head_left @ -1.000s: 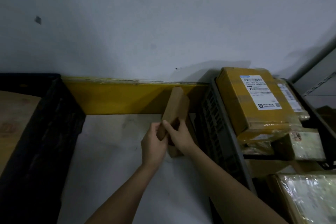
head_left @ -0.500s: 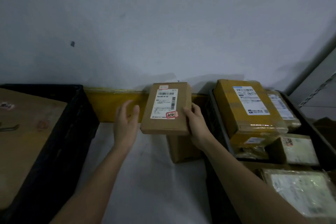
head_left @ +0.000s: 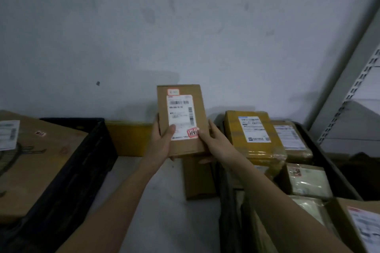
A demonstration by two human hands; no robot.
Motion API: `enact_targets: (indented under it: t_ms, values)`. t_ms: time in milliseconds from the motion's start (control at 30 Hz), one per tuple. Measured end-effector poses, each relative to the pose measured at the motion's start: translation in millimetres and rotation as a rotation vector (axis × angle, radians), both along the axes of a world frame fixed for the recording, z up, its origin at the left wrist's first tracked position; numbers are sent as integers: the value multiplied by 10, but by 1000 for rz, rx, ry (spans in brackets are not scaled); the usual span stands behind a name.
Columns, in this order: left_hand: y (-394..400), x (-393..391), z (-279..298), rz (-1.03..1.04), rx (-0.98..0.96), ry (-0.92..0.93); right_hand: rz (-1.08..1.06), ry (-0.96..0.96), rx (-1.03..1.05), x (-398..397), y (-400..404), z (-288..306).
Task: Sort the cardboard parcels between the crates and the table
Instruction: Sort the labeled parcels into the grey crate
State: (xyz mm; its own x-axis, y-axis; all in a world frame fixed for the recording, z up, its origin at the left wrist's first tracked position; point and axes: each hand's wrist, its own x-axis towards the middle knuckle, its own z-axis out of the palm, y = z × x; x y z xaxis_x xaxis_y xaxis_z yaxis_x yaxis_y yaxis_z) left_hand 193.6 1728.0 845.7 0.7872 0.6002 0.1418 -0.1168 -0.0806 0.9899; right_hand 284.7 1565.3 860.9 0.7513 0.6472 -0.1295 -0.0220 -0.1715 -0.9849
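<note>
Small labelled cardboard parcel (head_left: 182,121) held upright above table (head_left: 164,211), probably light and stiff. Left hand (head_left: 162,142) and right hand (head_left: 213,141) clamp its lower edges at 7 and 5 o'clock, thumbs pressed on the face, fingers curled behind. Side-edge grip looks best.

The scene is dimly lit, with a bluish-grey cast. Soft shadows are thrown on the wall (head_left: 185,26) behind the held parcel (head_left: 182,121). Label print is blurred, and edges are bowed by the wide-angle lens.

A parcel stockroom: labelled cardboard parcels (head_left: 255,135) fill black crates (head_left: 78,162) beside metal shelving (head_left: 353,96).
</note>
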Motion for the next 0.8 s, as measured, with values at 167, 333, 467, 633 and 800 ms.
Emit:
enact_targets:
  t_ms: [167, 333, 467, 633, 800]
  values:
    - [-726, 193, 372, 88, 67, -48, -246, -175, 119, 117, -573, 156]
    - [-1418, 321, 485, -47, 128, 23, -355, -56, 237, 212, -1345, 239]
    - [-1953, 294, 180, -138, 343, 165, -538, -47, 294, 381, -1983, 230]
    - [-2466, 136, -398, -424, 836, 562, -679, -30, 226, 722, -2657, 125]
    - [-2545, 43, -575, -298, 1102, 605, -823, -10, 98, 1008, -3007, 5]
